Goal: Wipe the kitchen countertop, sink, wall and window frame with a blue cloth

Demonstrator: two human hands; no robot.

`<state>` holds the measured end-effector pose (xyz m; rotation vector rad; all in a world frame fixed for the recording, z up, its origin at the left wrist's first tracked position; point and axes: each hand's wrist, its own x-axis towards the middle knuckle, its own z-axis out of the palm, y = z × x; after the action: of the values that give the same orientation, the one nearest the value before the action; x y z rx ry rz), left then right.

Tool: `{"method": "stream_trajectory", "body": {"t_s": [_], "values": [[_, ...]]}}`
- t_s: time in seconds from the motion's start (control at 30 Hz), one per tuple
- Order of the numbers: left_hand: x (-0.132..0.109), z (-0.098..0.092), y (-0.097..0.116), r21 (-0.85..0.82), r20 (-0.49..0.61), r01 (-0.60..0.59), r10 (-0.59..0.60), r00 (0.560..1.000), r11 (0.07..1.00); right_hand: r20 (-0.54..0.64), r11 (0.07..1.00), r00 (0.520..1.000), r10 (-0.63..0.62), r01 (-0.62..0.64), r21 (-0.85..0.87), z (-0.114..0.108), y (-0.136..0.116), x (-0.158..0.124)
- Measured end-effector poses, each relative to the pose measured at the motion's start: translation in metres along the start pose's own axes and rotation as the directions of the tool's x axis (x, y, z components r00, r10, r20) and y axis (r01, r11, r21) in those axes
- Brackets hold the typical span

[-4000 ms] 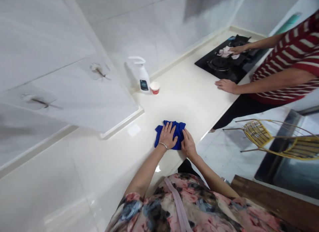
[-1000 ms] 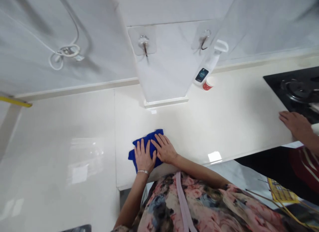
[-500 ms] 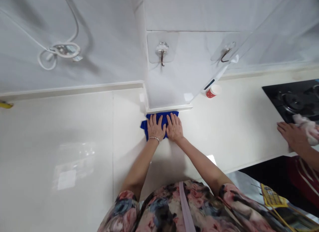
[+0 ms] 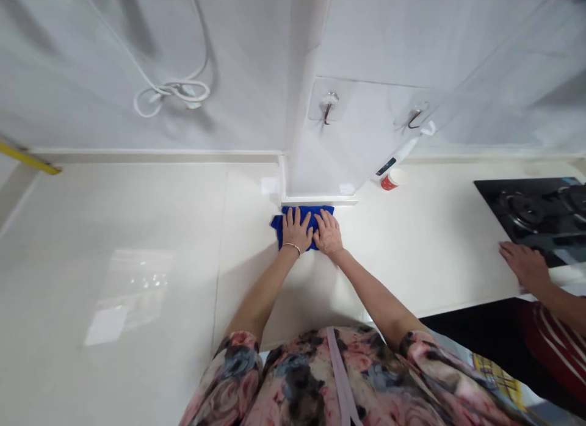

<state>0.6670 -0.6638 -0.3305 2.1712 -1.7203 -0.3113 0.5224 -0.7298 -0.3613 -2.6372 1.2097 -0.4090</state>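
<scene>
A blue cloth (image 4: pixel 277 224) lies on the pale countertop, its far edge against the foot of the jutting white wall. My left hand (image 4: pixel 296 231) rests flat on it with the fingers spread and pointing away from me; a thin bracelet circles the wrist. Beside it, my right hand (image 4: pixel 328 234) presses on the right part of the same cloth, fingers apart. Both palms hide much of the cloth. The two hands almost touch at the thumbs.
A red and white paper cup (image 4: pixel 390 180) stands by a clear upright panel. On the right is a black gas hob (image 4: pixel 531 212), with a co-worker's hand (image 4: pixel 526 267) at its front edge. Hooks (image 4: pixel 327 108) and a bundled white cable (image 4: pixel 174 93) hang on the walls.
The view has swung left, bringing more of a yellow strip into sight. Both my hands stay on the blue cloth. The pinkish cloth by the co-worker's hand is no longer visible.
</scene>
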Motion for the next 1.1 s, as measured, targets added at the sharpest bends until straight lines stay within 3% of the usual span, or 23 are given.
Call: {"method": "stream_trajectory", "body": {"t_s": [0.2,0.33,0.5,0.9,1.1], "values": [[-0.004,0.002,0.010,-0.045,0.100,-0.210,0.214,0.972,0.977,-0.034,0.997,0.998,0.043,-0.045,-0.058,-0.005,0.006,-0.033],[-0.017,0.018,0.036,-0.070,0.122,-0.264,0.271,0.955,0.962,-0.079,0.995,0.993,0.083,-0.087,-0.057,-0.011,0.024,-0.074],[-0.052,0.034,0.074,-0.073,0.162,-0.324,0.332,0.929,0.943,-0.124,0.987,0.984,0.129,-0.139,-0.078,-0.026,0.039,-0.132],[-0.147,0.055,0.143,0.066,0.193,-0.242,0.226,0.955,0.968,-0.177,0.996,0.982,0.069,-0.076,-0.036,-0.050,0.057,-0.233],[-0.173,0.062,0.168,0.149,0.211,-0.154,0.121,0.970,0.977,-0.186,0.997,0.980,0.066,-0.059,0.045,-0.055,0.066,-0.249]]}}
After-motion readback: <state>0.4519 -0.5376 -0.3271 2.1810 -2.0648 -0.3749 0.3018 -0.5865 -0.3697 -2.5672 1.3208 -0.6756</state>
